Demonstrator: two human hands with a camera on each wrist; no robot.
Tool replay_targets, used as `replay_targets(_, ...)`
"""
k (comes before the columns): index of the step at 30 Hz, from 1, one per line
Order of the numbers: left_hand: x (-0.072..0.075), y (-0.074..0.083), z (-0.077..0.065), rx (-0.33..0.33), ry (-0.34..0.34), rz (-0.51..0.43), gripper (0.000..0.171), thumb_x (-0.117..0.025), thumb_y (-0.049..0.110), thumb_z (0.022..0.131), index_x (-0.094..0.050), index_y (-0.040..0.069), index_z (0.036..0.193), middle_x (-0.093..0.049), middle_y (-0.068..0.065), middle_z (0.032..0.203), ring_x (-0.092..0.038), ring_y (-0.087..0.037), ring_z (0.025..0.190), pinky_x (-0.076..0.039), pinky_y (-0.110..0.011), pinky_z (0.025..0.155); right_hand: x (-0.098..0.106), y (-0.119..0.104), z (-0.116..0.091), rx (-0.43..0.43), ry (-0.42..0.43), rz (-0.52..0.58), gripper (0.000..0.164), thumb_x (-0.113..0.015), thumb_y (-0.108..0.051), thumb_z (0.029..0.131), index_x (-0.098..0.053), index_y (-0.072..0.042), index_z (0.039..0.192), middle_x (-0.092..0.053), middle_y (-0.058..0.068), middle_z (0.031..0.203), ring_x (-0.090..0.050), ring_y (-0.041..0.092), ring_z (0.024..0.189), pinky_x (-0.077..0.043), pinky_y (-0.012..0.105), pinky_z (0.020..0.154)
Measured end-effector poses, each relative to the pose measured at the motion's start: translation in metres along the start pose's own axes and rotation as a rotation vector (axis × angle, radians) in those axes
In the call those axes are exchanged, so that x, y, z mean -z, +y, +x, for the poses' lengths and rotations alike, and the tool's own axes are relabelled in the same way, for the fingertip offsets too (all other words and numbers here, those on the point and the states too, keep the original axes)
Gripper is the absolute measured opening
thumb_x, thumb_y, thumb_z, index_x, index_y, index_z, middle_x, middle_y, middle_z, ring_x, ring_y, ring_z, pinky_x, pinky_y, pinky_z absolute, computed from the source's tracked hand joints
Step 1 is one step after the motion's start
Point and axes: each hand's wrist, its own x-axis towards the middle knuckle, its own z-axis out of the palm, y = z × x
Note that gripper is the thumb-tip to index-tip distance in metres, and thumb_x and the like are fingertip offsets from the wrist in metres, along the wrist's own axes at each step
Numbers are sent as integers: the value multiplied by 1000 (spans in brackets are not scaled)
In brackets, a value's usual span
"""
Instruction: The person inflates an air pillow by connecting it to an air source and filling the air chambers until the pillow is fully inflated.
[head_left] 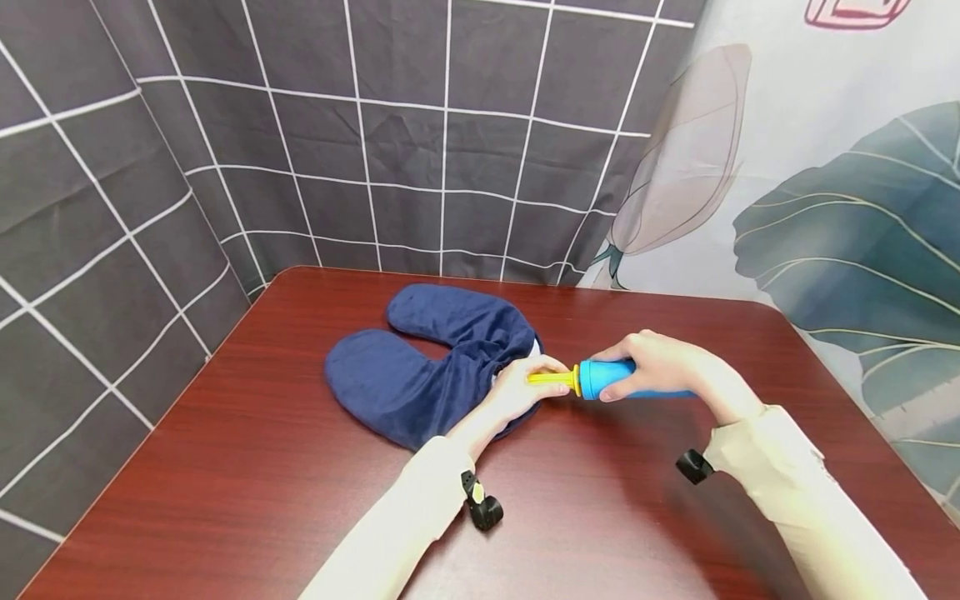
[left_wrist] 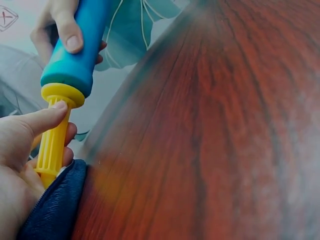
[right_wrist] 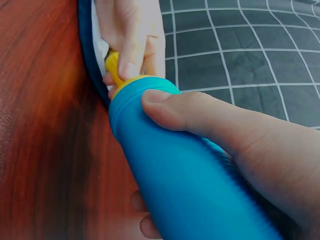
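Observation:
A navy U-shaped neck pillow [head_left: 397,379] lies on the table, its curved end turned to the right. At that end my left hand [head_left: 516,390] pinches the yellow nozzle [left_wrist: 51,145] of a blue hand air pump [right_wrist: 185,170], thumb along one side and fingers behind. The nozzle's tip is hidden at the pillow's opened zipper edge [left_wrist: 55,186], where a white inner part [right_wrist: 102,50] peeks out. My right hand [head_left: 663,364] grips the pump's blue barrel, thumb near its collar, and the pump points left toward the pillow.
The dark red wooden table [head_left: 262,467] extends around the pillow. Behind it and at the left hangs a dark grey curtain [head_left: 405,142] with white grid lines. A leaf-patterned pale curtain [head_left: 825,275] hangs at the right.

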Motion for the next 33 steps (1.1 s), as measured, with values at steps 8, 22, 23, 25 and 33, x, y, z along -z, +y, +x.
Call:
replay_targets(8,2,1,-1,-10,-7,5,25,-76,23,86,-73,15,110,-75,-3,108,-65,-10,97,-47,-21,88,-3,-1,-3,8,29,0,60,-77,-50,79,-67,-18,128,-73,-2,108,-60,12,86,-50,26,69)
replay_targets(22,-1,-1,-2,-23,-6,-36,25,-76,19,87,-73,11,110,-75,-9,105,-65,-10,90,-49,-18,81,6,14,-27,-18,11,27,62,-79,-51,78,-65,-21,131,-71,-2,110,-60,13,90,-51,27,69)
replay_targets(23,-1,-1,-2,-24,-5,-35,25,-76,19,86,-73,11,109,-75,-9,105,-65,-11,90,-49,-18,81,7,15,-30,-23,12,29,63,-79,-51,77,-65,-22,131,-71,-2,110,-60,13,90,-51,26,69)
replay_targets(25,-1,-2,-2,-26,-1,-25,24,-76,19,86,-73,12,109,-76,-8,105,-65,-10,89,-48,-18,81,9,19,-37,-32,17,32,64,-79,-52,77,-65,-22,131,-71,-2,109,-60,13,89,-50,26,68)
replay_targets(33,-2,-2,-3,-24,-4,-31,25,-78,21,85,-74,14,108,-76,-6,104,-63,-5,87,-48,-17,80,16,33,-63,-72,46,30,65,-79,-54,76,-65,-24,131,-70,-7,104,-58,10,85,-49,23,66)
